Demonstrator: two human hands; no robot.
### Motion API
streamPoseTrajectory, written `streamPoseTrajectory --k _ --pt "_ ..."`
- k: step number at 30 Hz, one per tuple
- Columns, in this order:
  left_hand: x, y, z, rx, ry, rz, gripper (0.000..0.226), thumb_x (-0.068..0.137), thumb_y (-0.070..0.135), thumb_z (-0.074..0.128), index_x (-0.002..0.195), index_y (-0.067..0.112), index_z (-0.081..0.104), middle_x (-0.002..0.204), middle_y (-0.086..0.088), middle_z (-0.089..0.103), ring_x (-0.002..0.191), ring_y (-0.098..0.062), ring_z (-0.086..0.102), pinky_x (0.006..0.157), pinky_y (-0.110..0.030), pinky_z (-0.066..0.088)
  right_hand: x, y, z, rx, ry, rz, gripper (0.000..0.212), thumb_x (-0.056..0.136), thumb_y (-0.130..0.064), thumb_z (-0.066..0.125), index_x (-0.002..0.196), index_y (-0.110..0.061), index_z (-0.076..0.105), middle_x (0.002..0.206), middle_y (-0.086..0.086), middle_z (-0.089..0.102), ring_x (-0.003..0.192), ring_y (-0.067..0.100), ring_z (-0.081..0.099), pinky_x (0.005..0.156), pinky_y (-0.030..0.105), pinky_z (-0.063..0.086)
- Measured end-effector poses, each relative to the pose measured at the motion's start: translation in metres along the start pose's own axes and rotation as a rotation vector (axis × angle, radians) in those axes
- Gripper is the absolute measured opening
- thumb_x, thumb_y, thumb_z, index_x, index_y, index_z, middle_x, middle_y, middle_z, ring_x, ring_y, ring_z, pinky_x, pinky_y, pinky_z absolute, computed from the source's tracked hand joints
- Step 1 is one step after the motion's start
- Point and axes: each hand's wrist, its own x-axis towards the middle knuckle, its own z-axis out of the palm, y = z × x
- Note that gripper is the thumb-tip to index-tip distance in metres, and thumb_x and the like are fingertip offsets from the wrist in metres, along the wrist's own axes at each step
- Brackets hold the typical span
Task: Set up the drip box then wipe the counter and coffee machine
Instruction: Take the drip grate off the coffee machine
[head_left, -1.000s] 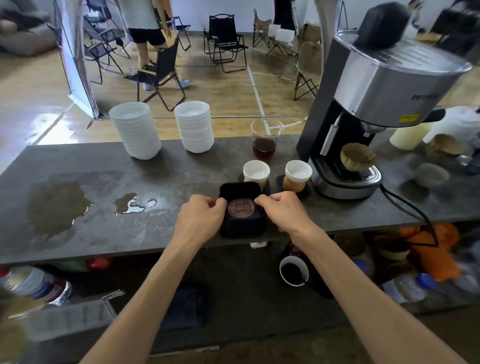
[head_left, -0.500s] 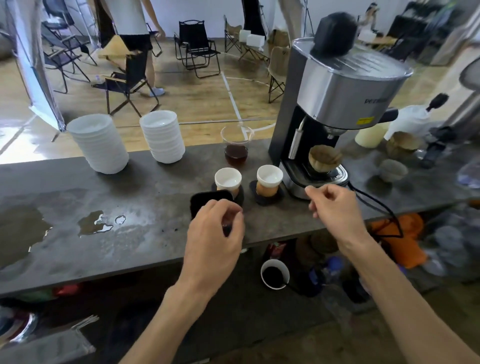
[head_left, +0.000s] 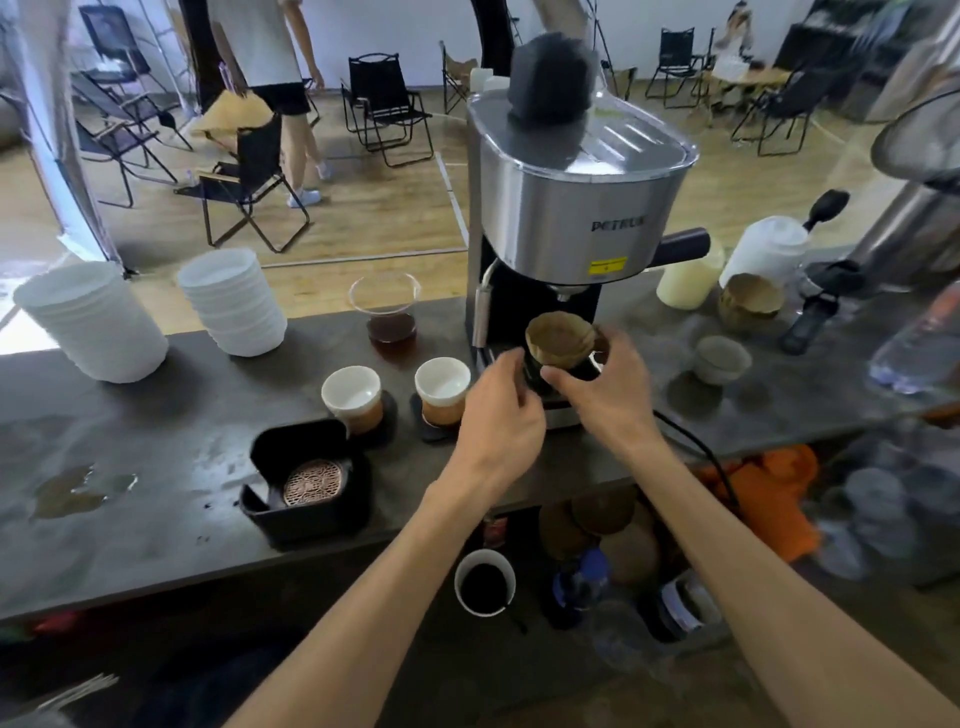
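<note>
The black drip box (head_left: 311, 514) lies near the front edge of the dark counter (head_left: 156, 415), with a round copper grate (head_left: 313, 480) in it and its lid open at the back. A silver and black coffee machine (head_left: 571, 208) stands to the right. On its tray sits a black dripper with a brown paper filter (head_left: 558, 338). My left hand (head_left: 498, 410) grips the dripper's left side. My right hand (head_left: 602, 384) holds its front and right side. Brown puddles (head_left: 78, 491) wet the counter on the left.
Two cups on black coasters (head_left: 353, 395) (head_left: 441, 387) stand left of the machine, a glass server with coffee (head_left: 387, 322) behind them. Two white bowl stacks (head_left: 93, 322) (head_left: 234, 301) are at back left. A power cord (head_left: 696, 447), a grey cup (head_left: 722, 358) and spare filters (head_left: 750, 301) lie right.
Both hands have left the drip box and moved right to the dripper on the machine's tray. The camera view has swung right with them.
</note>
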Motion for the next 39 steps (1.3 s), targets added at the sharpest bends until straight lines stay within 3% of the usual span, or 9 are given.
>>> streamPoseTrajectory --k 2,5,10,13,17,21,25,35,39 --pt "0.013 0.004 0.01 -0.035 -0.023 -0.06 0.051 0.092 0.004 0.047 0.141 0.015 0.047 0.134 -0.004 0.06 0.127 -0.02 0.052 0.104 -0.024 0.039 0.004 0.004 -0.001 0.015 -0.031 -0.04 0.08 0.056 -0.064 0.068 0.122 -0.021 0.058 0.114 0.001 0.066 0.109 0.024 0.059 0.092 0.047 0.051" --pt "0.025 0.002 0.018 -0.057 -0.029 -0.071 0.06 0.086 0.002 0.045 0.143 0.021 0.045 0.132 -0.003 0.061 0.127 -0.02 0.053 0.11 -0.036 0.041 0.006 0.01 -0.006 0.064 -0.068 -0.086 0.067 0.061 -0.059 0.072 0.119 -0.026 0.06 0.11 -0.006 0.067 0.108 0.02 0.059 0.091 0.043 0.052" --pt "0.019 0.014 0.032 -0.114 -0.034 -0.041 0.063 0.084 0.002 0.044 0.143 0.025 0.046 0.127 0.006 0.064 0.114 -0.004 0.057 0.098 -0.018 0.044 0.005 0.026 -0.033 0.127 -0.033 -0.144 0.049 0.068 -0.049 0.079 0.11 -0.035 0.059 0.106 -0.011 0.067 0.104 0.017 0.061 0.089 0.038 0.052" --pt "0.021 0.025 0.054 -0.154 -0.139 0.031 0.065 0.081 0.004 0.043 0.143 0.023 0.047 0.132 0.007 0.062 0.123 -0.004 0.055 0.106 -0.022 0.042 0.002 0.044 -0.061 0.082 0.019 -0.154 0.053 0.072 -0.046 0.079 0.118 -0.028 0.061 0.111 -0.01 0.066 0.106 0.015 0.058 0.092 0.034 0.05" --pt "0.021 0.043 0.092 -0.174 -0.286 0.067 0.064 0.08 0.002 0.043 0.139 0.026 0.051 0.127 0.011 0.064 0.118 0.002 0.056 0.105 -0.021 0.043 -0.002 0.078 -0.101 0.032 0.052 -0.082 0.049 0.073 -0.037 0.084 0.116 -0.024 0.063 0.107 -0.01 0.067 0.101 0.005 0.06 0.086 0.017 0.047" --pt "0.023 0.044 0.126 -0.135 -0.393 0.016 0.062 0.083 0.001 0.046 0.141 0.023 0.049 0.134 0.005 0.06 0.126 -0.005 0.053 0.112 -0.034 0.041 -0.007 0.114 -0.118 -0.074 0.083 0.003 0.056 0.071 -0.035 0.085 0.121 -0.024 0.062 0.111 -0.007 0.067 0.105 0.014 0.058 0.09 0.032 0.05" --pt "0.022 0.043 0.144 -0.076 -0.436 -0.023 0.061 0.085 0.003 0.045 0.14 0.029 0.049 0.133 0.006 0.061 0.126 -0.008 0.052 0.113 -0.035 0.04 -0.005 0.133 -0.119 -0.119 0.068 0.052 0.057 0.07 -0.038 0.084 0.121 -0.027 0.062 0.112 -0.007 0.067 0.107 0.016 0.059 0.092 0.038 0.051" --pt "0.025 0.035 0.142 -0.025 -0.436 -0.047 0.062 0.085 0.002 0.043 0.142 0.027 0.048 0.128 0.009 0.063 0.122 -0.008 0.055 0.103 -0.024 0.041 -0.003 0.136 -0.108 -0.134 0.045 0.043 0.057 0.07 -0.042 0.08 0.122 -0.034 0.057 0.112 -0.012 0.068 0.106 0.014 0.06 0.09 0.041 0.054" --pt "0.019 0.041 0.137 -0.006 -0.432 -0.019 0.062 0.088 0.001 0.042 0.145 0.025 0.044 0.136 0.006 0.059 0.13 -0.01 0.05 0.109 -0.025 0.038 -0.006 0.131 -0.111 -0.163 0.007 0.102 0.066 0.07 -0.045 0.077 0.129 -0.029 0.053 0.122 -0.006 0.065 0.114 0.019 0.058 0.096 0.044 0.051"
